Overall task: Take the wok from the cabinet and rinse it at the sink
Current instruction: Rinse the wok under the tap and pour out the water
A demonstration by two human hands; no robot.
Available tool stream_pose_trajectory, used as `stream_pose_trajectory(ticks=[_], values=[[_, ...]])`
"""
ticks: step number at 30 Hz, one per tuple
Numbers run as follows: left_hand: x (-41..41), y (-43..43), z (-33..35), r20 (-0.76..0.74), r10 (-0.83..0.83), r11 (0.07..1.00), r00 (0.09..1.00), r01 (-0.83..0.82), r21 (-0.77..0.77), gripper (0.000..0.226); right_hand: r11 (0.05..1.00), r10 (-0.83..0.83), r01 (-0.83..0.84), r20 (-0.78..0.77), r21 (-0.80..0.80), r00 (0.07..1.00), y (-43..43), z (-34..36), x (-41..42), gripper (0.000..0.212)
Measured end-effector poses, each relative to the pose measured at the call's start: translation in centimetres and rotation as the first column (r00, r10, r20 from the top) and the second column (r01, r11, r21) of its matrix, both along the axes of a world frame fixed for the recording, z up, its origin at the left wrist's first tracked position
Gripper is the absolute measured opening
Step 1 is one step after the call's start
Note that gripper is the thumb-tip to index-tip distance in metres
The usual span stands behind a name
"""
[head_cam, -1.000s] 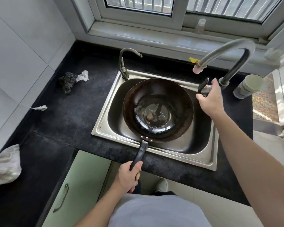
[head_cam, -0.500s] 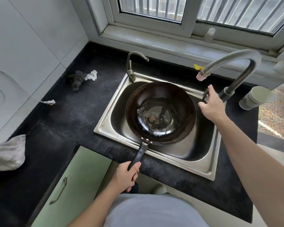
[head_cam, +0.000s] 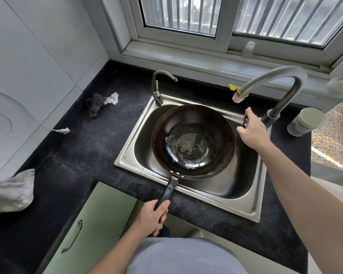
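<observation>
A dark wok [head_cam: 192, 123] with brown residue and a little water at its bottom sits in the steel sink [head_cam: 244, 206]. Its black handle sticks out over the front rim, and my left hand [head_cam: 152, 218] grips the end of it. My right hand [head_cam: 251, 131] is on the black lever at the base of the tall curved faucet [head_cam: 273, 76], fingers curled round it. The faucet's spout ends above the wok's right rim. No water stream shows.
A smaller tap [head_cam: 158, 86] stands at the sink's back left corner. A steel scourer with a white scrap [head_cam: 99, 102] lies on the black counter. A grey cloth [head_cam: 10, 192] lies at far left, a pale cup [head_cam: 307, 121] at right. Green cabinet doors [head_cam: 91, 228] are below.
The view has tilted up, showing more window. My right hand has stayed on the faucet lever and my left hand on the wok handle; the wok has barely moved.
</observation>
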State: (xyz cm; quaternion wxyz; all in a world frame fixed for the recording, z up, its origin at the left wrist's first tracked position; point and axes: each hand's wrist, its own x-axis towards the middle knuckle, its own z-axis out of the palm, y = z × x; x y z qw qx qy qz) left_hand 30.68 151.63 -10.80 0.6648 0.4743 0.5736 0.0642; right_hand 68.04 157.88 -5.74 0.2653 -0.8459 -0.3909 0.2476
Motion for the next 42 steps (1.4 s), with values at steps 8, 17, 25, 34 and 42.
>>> stream_pose_trajectory(ticks=[8,17,25,34,42], values=[[-0.18,0.14,-0.28,-0.003,-0.025,1.000,1.000,0.025,0.003,0.032,1.000,-0.010,0.011,-0.024,0.020,1.000,0.00,-0.07,-0.36,0.077],[-0.55,0.29,-0.55,0.004,-0.061,0.998,0.998,0.061,0.006,0.034,1.000,0.011,-0.011,-0.003,0.010,1.000,-0.25,-0.04,-0.29,0.079],[-0.49,0.21,-0.34,0.019,-0.041,0.999,0.999,0.041,-0.006,0.033,1.000,0.020,-0.020,0.019,-0.019,1.000,-0.13,0.16,-0.31,0.078],[-0.45,0.14,-0.51,0.026,-0.018,1.000,0.999,0.018,-0.021,0.032,0.999,0.028,-0.027,0.018,-0.027,0.999,-0.23,0.04,-0.08,0.076],[-0.47,0.19,-0.72,0.025,-0.016,0.999,1.000,0.017,-0.033,0.032,0.999,0.035,-0.034,0.023,-0.031,0.999,-0.04,-0.10,-0.13,0.077]])
